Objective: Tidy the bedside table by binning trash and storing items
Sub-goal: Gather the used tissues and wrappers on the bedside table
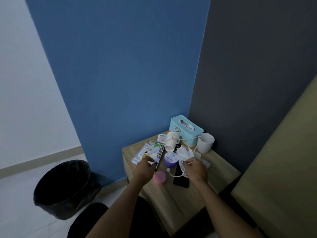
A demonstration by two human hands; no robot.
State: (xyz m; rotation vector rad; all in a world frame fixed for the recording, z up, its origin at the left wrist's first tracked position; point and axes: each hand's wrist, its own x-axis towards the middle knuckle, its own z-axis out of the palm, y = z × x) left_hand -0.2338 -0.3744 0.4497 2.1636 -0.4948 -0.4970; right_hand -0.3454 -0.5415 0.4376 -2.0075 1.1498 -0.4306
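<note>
On the wooden bedside table [193,194] lies clutter. My left hand [144,170] pinches the near edge of the scissors package [154,151] at the table's left side. My right hand [195,167] pinches a thin cotton swab [188,163] and holds crumpled white tissue [186,152]. Between the hands stand a purple round jar [170,158] and a pink round lid [159,177]. A black phone [180,179] with a white cable [173,174] lies under my right hand. A tipped paper cup [170,141] lies farther back.
A turquoise tissue box [186,129] stands in the corner with a white mug [205,142] beside it. A black-lined trash bin [66,188] stands on the floor to the left. A bed edge [283,169] rises on the right. Blue and grey walls close the corner.
</note>
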